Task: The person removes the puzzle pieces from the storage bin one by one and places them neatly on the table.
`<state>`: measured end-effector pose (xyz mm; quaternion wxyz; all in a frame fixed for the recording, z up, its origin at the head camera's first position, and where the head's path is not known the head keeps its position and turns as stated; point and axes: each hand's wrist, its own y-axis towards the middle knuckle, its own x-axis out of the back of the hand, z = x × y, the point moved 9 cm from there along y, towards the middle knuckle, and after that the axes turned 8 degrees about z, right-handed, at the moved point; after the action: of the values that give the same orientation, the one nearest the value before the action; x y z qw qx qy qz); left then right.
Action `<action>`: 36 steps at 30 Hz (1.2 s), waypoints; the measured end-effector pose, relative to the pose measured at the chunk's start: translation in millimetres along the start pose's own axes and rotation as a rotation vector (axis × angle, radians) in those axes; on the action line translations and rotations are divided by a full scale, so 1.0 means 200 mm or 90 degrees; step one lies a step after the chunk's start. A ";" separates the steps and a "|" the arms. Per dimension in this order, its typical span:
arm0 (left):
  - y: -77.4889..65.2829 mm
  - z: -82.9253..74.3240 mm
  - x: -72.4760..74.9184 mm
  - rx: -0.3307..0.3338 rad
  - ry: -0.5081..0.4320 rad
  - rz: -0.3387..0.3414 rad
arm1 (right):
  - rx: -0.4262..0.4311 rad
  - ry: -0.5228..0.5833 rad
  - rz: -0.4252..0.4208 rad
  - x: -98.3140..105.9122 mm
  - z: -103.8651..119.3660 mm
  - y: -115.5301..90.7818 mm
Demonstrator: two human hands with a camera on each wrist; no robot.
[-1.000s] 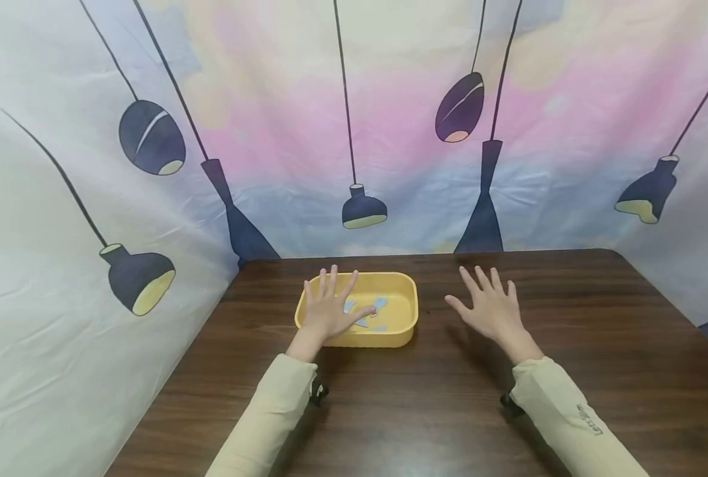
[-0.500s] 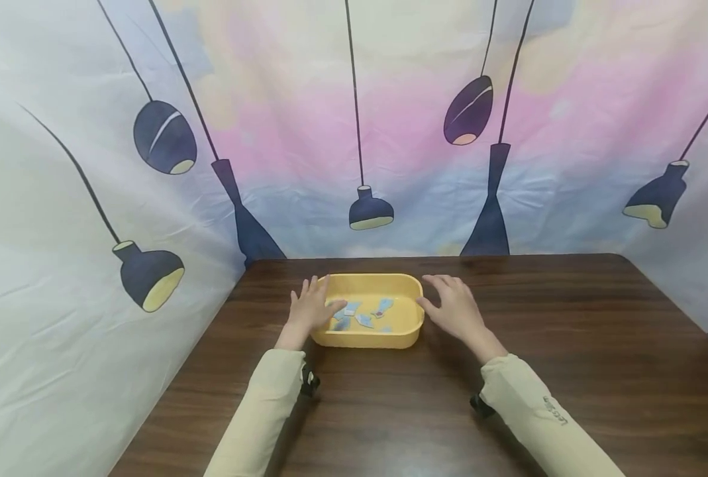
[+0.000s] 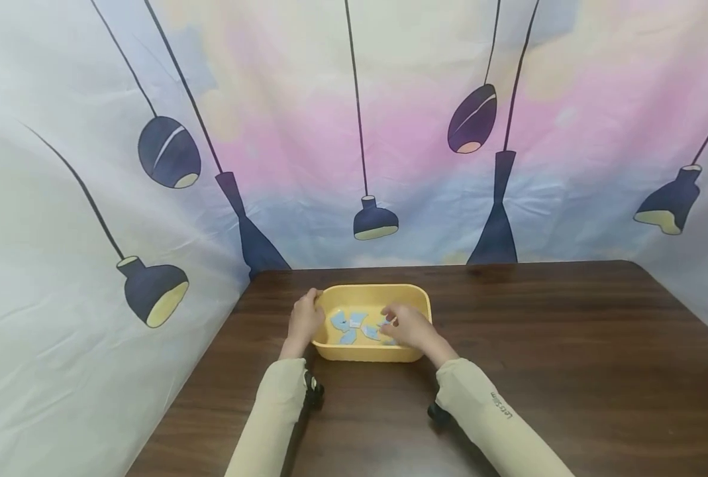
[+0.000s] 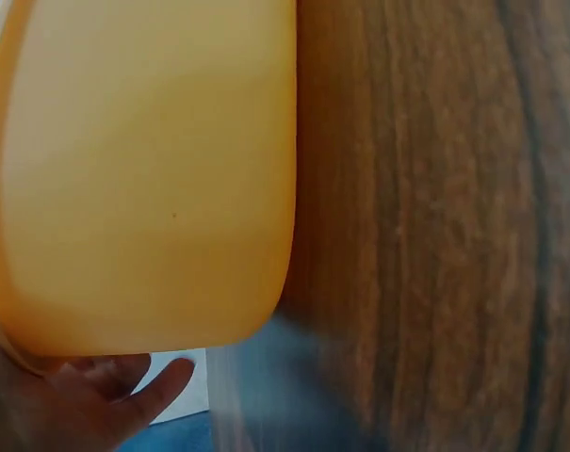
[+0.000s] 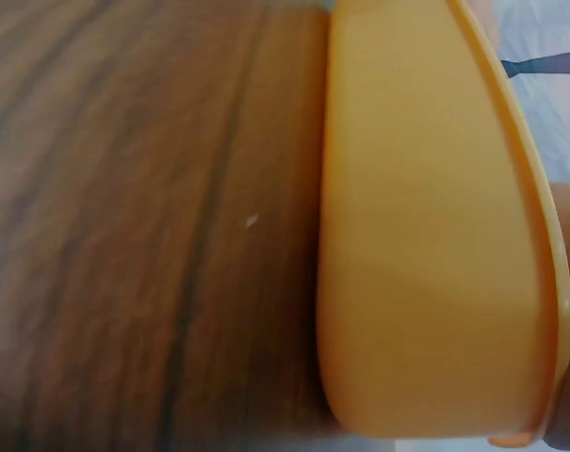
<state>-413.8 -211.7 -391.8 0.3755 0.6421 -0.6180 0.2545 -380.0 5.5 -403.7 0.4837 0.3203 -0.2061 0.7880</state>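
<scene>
A yellow plastic tub [image 3: 371, 355] with rounded corners stands on the wooden table. Several flat light-blue pieces [image 3: 348, 337] lie on its floor; their exact kind is too small to tell. My left hand [image 3: 304, 319] grips the tub's left end, and in the left wrist view its fingers [image 4: 162, 388] show outside the end wall. Inside the tub at the right, my right hand [image 3: 412, 326] reaches over the front rim with fingers loosely bent above some pieces. Its fingers partly cover those pieces, and no piece is clearly held. In the right wrist view the tub's wall hides most of this hand.
Around the tub spreads the dark brown table [image 3: 538, 371], its far edge against a hanging cloth [image 3: 419, 152] printed with lamps. Each cuff carries a small black wrist device, such as the left one [image 3: 314, 389].
My left hand has moved from above the tub to its left end and taken hold there. The right hand has swung left from beside the tub and gone down into it.
</scene>
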 end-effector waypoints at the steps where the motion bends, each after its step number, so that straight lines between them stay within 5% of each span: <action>1: 0.00 0.01 -0.02 0.003 -0.019 0.006 | -0.010 0.012 0.016 -0.02 -0.01 0.00; 11: 0.00 0.04 -0.04 0.034 -0.038 0.029 | 0.003 0.067 0.156 -0.12 -0.02 0.05; 18: 0.02 0.04 -0.04 0.040 -0.057 0.035 | 0.036 0.016 0.173 -0.14 -0.01 0.05; 36: -0.01 0.09 -0.05 0.075 -0.104 0.017 | -0.001 -0.040 0.196 -0.17 -0.03 0.07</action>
<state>-416.0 -220.2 -409.7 0.2823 0.6732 -0.6390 0.2424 -383.4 -18.2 -432.3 0.3509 0.3090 -0.2682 0.8423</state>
